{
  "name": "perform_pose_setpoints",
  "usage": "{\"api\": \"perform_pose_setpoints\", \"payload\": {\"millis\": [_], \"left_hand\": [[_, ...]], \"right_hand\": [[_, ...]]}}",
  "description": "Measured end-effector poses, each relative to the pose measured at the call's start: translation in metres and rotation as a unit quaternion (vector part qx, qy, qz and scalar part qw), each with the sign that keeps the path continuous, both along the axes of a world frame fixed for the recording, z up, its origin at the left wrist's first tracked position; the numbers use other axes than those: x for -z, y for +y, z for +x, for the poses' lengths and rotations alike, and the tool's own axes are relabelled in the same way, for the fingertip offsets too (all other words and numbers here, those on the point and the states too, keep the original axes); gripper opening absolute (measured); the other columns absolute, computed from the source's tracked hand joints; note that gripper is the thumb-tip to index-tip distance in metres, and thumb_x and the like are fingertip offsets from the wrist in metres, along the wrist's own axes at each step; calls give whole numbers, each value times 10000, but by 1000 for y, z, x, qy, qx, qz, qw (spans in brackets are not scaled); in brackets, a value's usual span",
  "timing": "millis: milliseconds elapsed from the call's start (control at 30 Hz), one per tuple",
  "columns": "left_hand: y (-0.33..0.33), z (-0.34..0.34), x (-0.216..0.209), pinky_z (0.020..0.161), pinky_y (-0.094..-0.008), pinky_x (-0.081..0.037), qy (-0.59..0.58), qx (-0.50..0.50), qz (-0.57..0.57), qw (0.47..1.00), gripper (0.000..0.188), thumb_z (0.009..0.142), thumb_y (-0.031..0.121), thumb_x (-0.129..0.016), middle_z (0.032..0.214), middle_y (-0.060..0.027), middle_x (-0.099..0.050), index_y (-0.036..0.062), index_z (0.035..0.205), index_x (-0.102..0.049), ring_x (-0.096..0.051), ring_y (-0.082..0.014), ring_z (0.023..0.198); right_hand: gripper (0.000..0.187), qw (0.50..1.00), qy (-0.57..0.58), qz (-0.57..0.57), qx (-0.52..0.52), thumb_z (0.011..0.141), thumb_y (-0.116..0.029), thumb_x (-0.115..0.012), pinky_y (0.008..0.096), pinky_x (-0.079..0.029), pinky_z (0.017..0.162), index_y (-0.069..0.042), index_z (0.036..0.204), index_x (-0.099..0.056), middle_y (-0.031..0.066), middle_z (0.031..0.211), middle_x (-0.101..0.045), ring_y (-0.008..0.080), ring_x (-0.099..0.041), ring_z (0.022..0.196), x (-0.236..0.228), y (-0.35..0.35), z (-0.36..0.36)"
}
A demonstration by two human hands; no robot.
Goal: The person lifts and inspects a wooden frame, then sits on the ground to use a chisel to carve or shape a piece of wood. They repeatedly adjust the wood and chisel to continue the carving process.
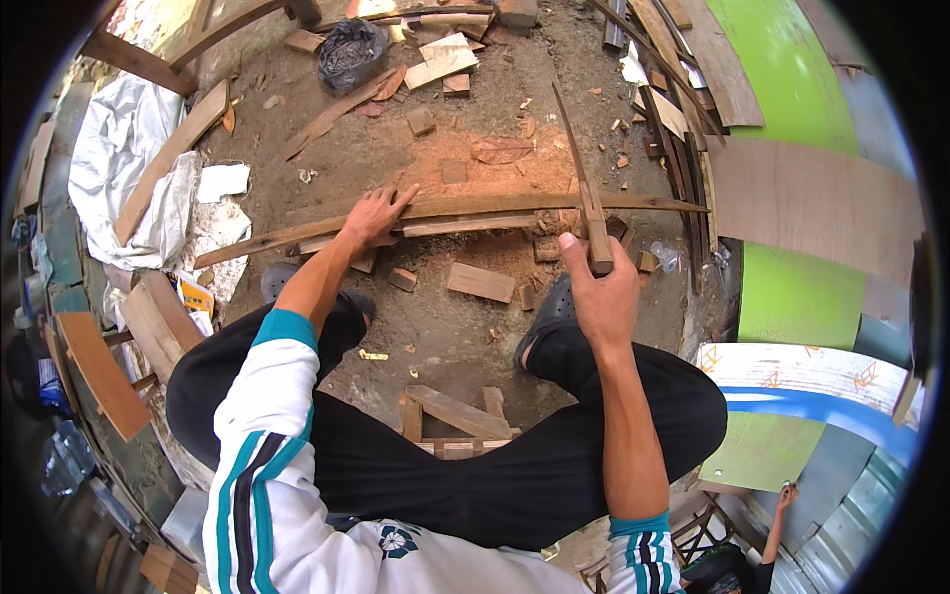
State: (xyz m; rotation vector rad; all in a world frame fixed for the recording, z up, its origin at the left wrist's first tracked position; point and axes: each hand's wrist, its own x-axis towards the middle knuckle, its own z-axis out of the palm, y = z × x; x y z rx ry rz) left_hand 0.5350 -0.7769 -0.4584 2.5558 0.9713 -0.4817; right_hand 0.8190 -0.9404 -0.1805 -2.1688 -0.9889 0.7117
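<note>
My left hand [372, 218] lies on a long, narrow wooden strip [475, 206], fingers spread and pressing from above. The strip runs crosswise in front of me, over shorter wood pieces. In my closed right hand [604, 297] is the wooden handle of a handsaw [592, 213]. Its blade points away from me, seen nearly edge-on, and passes over the strip toward its right end. From this angle I cannot tell whether the blade touches the wood. Orange sawdust [435, 158] covers the ground beyond the strip.
Offcuts, including a wood block [481, 282], lie between my feet. A black plastic bag [353, 54] sits at the far side. White sacking [124, 168] lies left; green panels [802, 292] and stacked strips line the right. Another person's arm [779, 520] shows at lower right.
</note>
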Motion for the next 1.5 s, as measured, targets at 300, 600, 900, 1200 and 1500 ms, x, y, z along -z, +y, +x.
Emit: {"api": "perform_pose_setpoints", "payload": {"millis": [300, 600, 900, 1200, 1500], "left_hand": [[17, -56, -14, 1121, -450, -416, 58, -72, -6, 996, 1118, 702, 461, -880, 1526, -182, -388, 165, 1561, -229, -420, -355, 1397], [17, -38, -27, 997, -440, -494, -42, -76, -35, 996, 512, 924, 345, -679, 1330, -139, -555, 102, 1350, -531, -565, -340, 1221], [15, 10, -31, 962, -421, -490, -202, -20, 63, 977, 404, 951, 281, -642, 1185, -159, -585, 35, 1262, -566, -582, -348, 1127], [1, 46, -37, 981, -427, -478, -215, -19, 14, 976, 397, 997, 301, -597, 1219, -196, -580, -15, 1237, -580, -564, -376, 1159], [0, 108, -31, 937, -442, -492, -285, 7, -19, 958, 361, 972, 263, -633, 1169, -192, -619, -6, 1212, -626, -594, -375, 1108]], "right_hand": [[369, 1000, -1, -14, -27, 915, -373, -735, 309, -459, 574, -9, 901, -676, 67, 654, -629, 140, -566, 574, -3, -7, -5], [402, 1000, 14, 10, -25, 904, -410, -737, 321, -445, 546, -12, 888, -679, 53, 598, -600, 141, -552, 546, -6, -17, -11], [444, 999, -4, 34, -1, 908, -431, -724, 362, -452, 553, 5, 853, -656, 79, 590, -597, 195, -544, 528, 5, -48, 15], [394, 1000, 15, 18, 13, 931, -381, -724, 307, -442, 586, 6, 893, -658, 39, 643, -581, 114, -519, 613, -12, -46, 21], [395, 999, 17, 21, 18, 922, -391, -724, 344, -486, 598, -3, 895, -660, 100, 648, -649, 188, -623, 590, -10, -48, 28]]}}
